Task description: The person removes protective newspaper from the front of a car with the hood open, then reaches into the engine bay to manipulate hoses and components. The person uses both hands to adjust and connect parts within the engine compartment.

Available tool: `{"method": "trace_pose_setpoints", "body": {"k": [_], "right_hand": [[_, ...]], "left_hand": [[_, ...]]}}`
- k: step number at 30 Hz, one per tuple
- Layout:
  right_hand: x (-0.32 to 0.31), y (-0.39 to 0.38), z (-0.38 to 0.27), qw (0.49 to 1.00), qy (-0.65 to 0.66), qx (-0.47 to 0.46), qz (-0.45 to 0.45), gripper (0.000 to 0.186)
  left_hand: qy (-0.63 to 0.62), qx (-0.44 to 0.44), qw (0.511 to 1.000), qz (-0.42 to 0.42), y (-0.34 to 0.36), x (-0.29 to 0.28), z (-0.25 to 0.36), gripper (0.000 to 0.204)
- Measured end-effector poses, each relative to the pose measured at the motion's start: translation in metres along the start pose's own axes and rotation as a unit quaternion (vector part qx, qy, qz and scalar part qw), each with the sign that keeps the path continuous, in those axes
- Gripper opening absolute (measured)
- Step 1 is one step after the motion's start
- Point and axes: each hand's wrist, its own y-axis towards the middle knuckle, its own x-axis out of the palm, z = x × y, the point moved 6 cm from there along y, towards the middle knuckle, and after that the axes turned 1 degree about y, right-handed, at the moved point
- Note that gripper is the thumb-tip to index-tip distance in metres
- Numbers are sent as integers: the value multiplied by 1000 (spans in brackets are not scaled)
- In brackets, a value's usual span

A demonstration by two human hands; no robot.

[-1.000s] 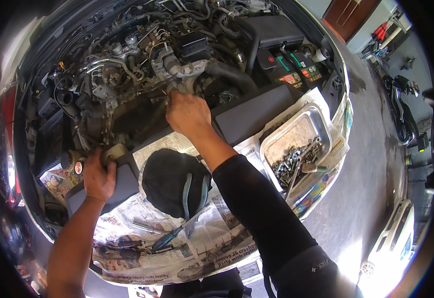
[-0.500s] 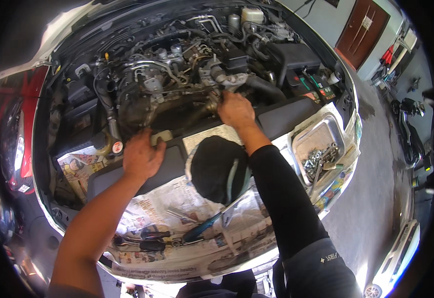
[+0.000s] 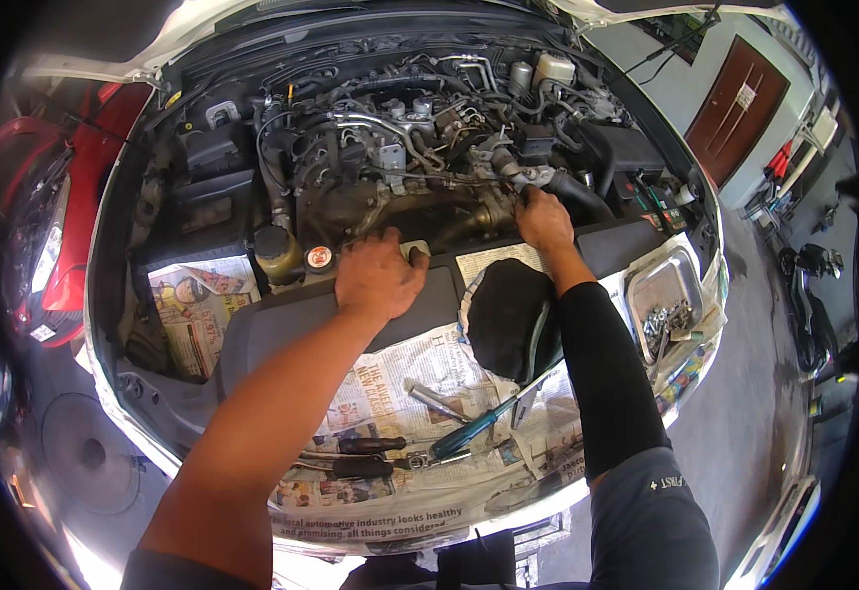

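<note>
My left hand [image 3: 380, 275] rests at the far edge of the dark front panel [image 3: 428, 300], thumb apart from the fingers, whose tips reach over the edge. A small pale piece [image 3: 413, 249] shows beside its thumb. My right hand [image 3: 544, 221] is reaching into the engine bay by a metal pipe joint [image 3: 495, 208] and a thick black hose [image 3: 579, 191]. Its fingers are curled in and their tips are hidden, so what they grip cannot be made out. The engine [image 3: 390, 162] lies exposed beyond both hands.
Newspaper [image 3: 380, 379] covers the front, bearing a black cap-like cloth item [image 3: 510, 320], a blue-handled screwdriver [image 3: 469, 433] and a dark-handled tool [image 3: 361, 469]. A metal tray [image 3: 636, 295] holds bolts at right. A red-topped cap [image 3: 319, 258] stands left of my left hand.
The whole view has shifted, so the engine bay sits further right in it. Both hands keep about the same places on the car.
</note>
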Motion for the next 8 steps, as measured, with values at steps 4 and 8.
{"method": "trace_pose_setpoints", "body": {"k": [4,8], "right_hand": [[0,-1,2,1000,-2,0,2,43],[-5,-3,2,1000,7,22,14,45]], "left_hand": [[13,0,1000,12,-1,2,-1,50],[5,0,1000,-9,-1,1,0,53]]}}
